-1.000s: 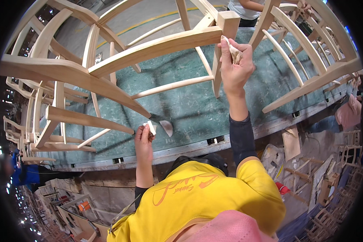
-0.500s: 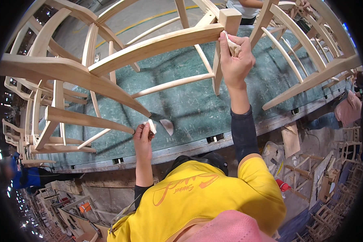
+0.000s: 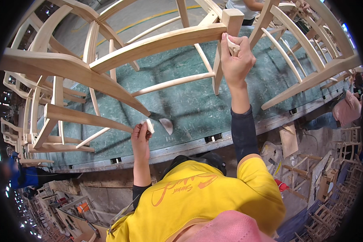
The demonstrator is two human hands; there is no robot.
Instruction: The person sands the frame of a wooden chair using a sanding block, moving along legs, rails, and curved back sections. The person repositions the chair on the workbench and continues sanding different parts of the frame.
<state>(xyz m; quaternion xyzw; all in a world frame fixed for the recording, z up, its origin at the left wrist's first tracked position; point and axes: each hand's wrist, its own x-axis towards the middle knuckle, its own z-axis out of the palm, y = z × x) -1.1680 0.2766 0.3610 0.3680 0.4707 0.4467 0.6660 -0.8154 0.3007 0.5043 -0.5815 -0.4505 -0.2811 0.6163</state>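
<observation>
A pale wooden chair frame (image 3: 161,43) lies on the green-topped workbench (image 3: 181,105), its curved rail meeting a square-ended post (image 3: 232,21). Just below that joint, my right hand (image 3: 238,66) is closed on a folded cream piece, apparently sandpaper (image 3: 233,48), with fingertips against the wood. Lower and to the left, my left hand (image 3: 140,139) pinches a small pale folded piece (image 3: 150,126), close to the end of a lower chair leg (image 3: 88,117). A greyish half-moon piece (image 3: 166,126) lies on the bench beside it.
Another wooden chair frame (image 3: 298,40) stands to the right on the bench, and more frames (image 3: 32,109) crowd the left. The bench's metal edge (image 3: 181,150) runs in front of me. People are nearby: a pink top (image 3: 347,108) at right, blue clothing (image 3: 26,175) at left.
My left hand has shifted slightly left with its pale piece. The chair's post and my right fingertips have moved very slightly to the right and down; both grips are the same.
</observation>
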